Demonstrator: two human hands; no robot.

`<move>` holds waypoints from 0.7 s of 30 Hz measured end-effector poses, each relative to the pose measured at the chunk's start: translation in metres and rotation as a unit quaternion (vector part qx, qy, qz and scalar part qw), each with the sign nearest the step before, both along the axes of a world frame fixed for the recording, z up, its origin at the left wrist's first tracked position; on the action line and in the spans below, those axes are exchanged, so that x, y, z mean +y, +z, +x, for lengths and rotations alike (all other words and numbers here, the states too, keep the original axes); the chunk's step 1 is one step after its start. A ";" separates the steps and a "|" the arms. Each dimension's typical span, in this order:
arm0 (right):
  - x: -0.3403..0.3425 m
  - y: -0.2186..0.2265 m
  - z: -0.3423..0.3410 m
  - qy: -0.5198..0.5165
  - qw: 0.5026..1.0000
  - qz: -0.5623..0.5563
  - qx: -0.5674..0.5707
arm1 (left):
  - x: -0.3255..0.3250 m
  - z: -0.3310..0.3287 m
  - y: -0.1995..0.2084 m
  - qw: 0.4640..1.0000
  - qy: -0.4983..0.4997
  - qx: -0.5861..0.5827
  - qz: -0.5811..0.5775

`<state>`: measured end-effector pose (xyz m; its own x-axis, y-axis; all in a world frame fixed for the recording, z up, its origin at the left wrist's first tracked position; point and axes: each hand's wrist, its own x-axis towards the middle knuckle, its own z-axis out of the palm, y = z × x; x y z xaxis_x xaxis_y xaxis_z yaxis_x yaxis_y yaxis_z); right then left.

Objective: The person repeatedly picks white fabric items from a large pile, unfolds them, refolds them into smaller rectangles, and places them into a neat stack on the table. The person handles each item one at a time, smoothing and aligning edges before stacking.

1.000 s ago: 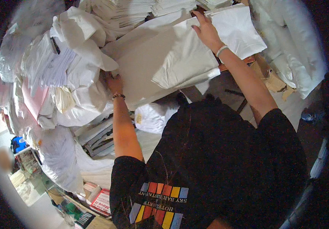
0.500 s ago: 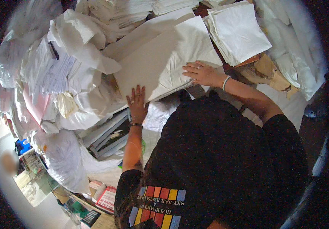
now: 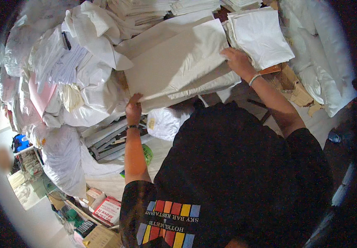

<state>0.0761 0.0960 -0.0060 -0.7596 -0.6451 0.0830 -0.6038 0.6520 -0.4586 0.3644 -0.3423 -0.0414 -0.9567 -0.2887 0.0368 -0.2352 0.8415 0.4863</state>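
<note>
A large folded white cloth, like a bed sheet (image 3: 174,58), lies in front of me, partly in shadow. My left hand (image 3: 134,109) pinches its near left corner, fingers curled at the edge. At its right edge, my right hand (image 3: 239,63) is closed on the top layer of the same sheet. Between my hands, the near edge of that layer is drawn back, and a rumpled lower layer shows in front of it. My fingertips are partly hidden by the fabric and by my own hands.
A stack of square white cloths (image 3: 261,39) stands right of the sheet, above torn cardboard (image 3: 298,84). Plastic-wrapped linens (image 3: 62,66) are heaped at left. Below lie grey metal frames (image 3: 112,140), a white bundle (image 3: 166,124) and a green basket (image 3: 147,154). Boxes (image 3: 106,211) stand lower left.
Both hands were spread flat on the sheet; now they are closed on its edges. The left moved left, the right moved up and right. The top layer's near edge has shifted away from me.
</note>
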 end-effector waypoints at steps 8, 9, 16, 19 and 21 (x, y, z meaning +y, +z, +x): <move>-0.029 0.125 -0.030 -0.065 0.892 -0.447 -0.003 | 0.014 -0.021 0.105 0.827 0.220 0.413 0.313; -0.029 0.139 -0.031 -0.080 0.891 -0.447 0.020 | 0.017 -0.019 0.118 0.822 0.224 0.415 0.318; -0.042 0.148 -0.060 -0.073 0.965 -0.240 0.071 | 0.016 -0.007 0.121 0.862 0.250 0.340 0.280; -0.069 0.102 -0.082 -0.036 0.969 -0.167 0.178 | 0.001 -0.016 0.085 0.854 0.235 0.319 0.338; -0.077 0.072 -0.086 -0.043 0.988 -0.101 0.108 | -0.011 -0.017 0.063 0.911 0.231 0.251 0.232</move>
